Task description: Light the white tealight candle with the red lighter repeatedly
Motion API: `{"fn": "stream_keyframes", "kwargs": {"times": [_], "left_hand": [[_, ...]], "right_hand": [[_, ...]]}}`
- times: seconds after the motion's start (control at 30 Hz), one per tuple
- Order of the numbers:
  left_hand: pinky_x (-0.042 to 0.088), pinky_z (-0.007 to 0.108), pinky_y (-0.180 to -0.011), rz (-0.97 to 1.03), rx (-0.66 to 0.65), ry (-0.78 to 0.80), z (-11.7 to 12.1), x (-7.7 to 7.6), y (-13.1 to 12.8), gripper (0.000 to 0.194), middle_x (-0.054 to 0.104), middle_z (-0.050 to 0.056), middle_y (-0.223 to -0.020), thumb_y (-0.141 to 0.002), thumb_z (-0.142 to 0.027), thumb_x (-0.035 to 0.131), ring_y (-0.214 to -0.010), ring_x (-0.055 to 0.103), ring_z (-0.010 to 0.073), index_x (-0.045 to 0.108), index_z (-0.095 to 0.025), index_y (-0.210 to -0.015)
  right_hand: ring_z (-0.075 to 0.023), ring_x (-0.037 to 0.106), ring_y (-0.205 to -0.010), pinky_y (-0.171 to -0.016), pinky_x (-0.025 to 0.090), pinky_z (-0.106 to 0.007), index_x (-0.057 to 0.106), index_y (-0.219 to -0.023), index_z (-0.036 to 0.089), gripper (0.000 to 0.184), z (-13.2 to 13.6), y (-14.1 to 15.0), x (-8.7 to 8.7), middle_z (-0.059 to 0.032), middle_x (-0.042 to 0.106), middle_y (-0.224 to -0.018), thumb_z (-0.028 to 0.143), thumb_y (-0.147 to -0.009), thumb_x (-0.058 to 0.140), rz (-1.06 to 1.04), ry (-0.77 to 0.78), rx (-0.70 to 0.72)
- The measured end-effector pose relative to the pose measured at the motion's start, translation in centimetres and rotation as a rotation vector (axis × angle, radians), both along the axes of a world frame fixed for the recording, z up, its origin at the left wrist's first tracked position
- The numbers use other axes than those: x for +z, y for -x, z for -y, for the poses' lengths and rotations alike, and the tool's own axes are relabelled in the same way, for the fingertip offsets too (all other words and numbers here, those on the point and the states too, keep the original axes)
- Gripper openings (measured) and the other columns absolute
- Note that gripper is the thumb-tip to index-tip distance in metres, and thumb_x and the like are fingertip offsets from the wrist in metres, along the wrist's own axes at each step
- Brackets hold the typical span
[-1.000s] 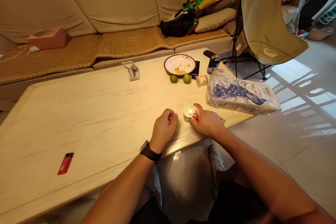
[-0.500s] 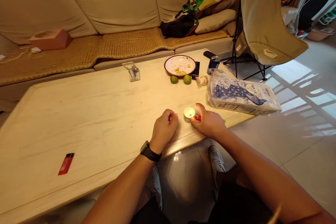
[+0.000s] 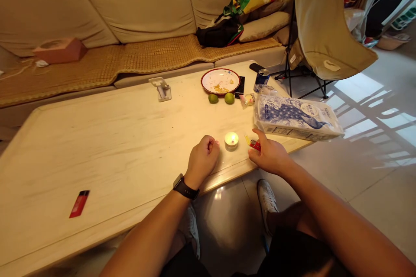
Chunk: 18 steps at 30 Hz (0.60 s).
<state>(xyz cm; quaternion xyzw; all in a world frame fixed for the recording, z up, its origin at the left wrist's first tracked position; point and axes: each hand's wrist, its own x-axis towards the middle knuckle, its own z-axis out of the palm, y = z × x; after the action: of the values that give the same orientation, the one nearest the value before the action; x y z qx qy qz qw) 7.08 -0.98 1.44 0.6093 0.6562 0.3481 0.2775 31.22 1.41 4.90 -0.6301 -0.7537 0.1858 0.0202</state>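
A small round tealight candle burns on the pale coffee table, near its front edge. Just to its right, my right hand grips a red lighter, whose tip points at the candle without touching it. A thin yellow flame shows at the lighter's tip. On the candle's left side rests my left hand, curled into a fist on the table edge; nothing shows in it. A black watch is on that wrist. A second red lighter lies far to the left.
Behind the candle are two green limes, a plate with food scraps, a wrapped snack and a blue can. A large tissue pack overhangs the right edge. A white folding stand stands farther left.
My right hand has drawn the lighter away to the right from the candle. The candle's flame now stands clear of it. My left hand has stayed in place.
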Motion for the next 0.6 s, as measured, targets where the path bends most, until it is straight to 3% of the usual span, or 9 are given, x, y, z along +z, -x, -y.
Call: {"fn": "stream_keyframes", "kwargs": {"times": [0.3, 0.6], "left_hand": [[0.034, 0.029, -0.059, 0.015, 0.013, -0.001, 0.0, -0.1, 0.1, 0.020, 0.054, -0.003, -0.066, -0.096, -0.040, 0.052, -0.061, 0.050, 0.0146, 0.057, -0.023, -0.086], [0.034, 0.028, -0.059, 0.016, 0.016, -0.005, -0.1, -0.2, 0.2, 0.023, 0.055, -0.004, -0.067, -0.097, -0.041, 0.052, -0.061, 0.050, 0.0144, 0.055, -0.023, -0.085]], "right_hand": [[-0.0333, 0.072, -0.096, -0.078, 0.043, -0.036, 0.035, -0.157, 0.012, 0.067, 0.4, 0.3, 0.5, -0.0170, 0.078, -0.105, 0.046, -0.100, 0.042, 0.034, -0.003, 0.025], [-0.0342, 0.072, -0.097, -0.078, 0.044, -0.037, 0.038, -0.156, 0.016, 0.073, -0.1, -0.1, -0.6, -0.0164, 0.078, -0.106, 0.052, -0.094, 0.051, 0.093, 0.043, 0.041]]}}
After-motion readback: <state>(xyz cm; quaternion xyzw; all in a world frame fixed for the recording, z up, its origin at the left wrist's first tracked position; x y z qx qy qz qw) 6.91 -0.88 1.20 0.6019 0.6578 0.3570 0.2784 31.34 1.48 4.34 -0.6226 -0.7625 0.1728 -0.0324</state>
